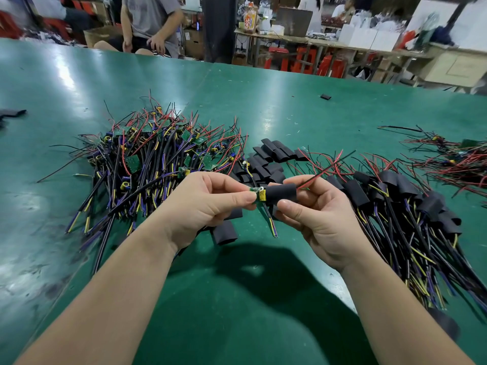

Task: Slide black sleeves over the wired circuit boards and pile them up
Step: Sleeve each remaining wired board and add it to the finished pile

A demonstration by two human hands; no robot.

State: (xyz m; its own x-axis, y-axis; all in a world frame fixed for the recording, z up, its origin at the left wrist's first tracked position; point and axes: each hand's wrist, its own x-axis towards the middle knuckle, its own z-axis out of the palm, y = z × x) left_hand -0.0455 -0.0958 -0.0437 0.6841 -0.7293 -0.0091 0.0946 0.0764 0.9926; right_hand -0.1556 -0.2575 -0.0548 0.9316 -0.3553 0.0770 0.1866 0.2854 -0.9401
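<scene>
Pinching circuit board (258,195): left grip (208,204) | right grip (316,217) clamps black sleeve (282,194) | board half-inside

Bare boards (158,154) left, loose sleeves (271,159) between, sleeved pile (400,206) right

Green table (237,101), cluttered workbenches (329,43), red stools (303,59)

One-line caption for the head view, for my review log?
Left hand pinches a wired circuit board; right hand holds a black sleeve partly over it, above a green table.
</scene>
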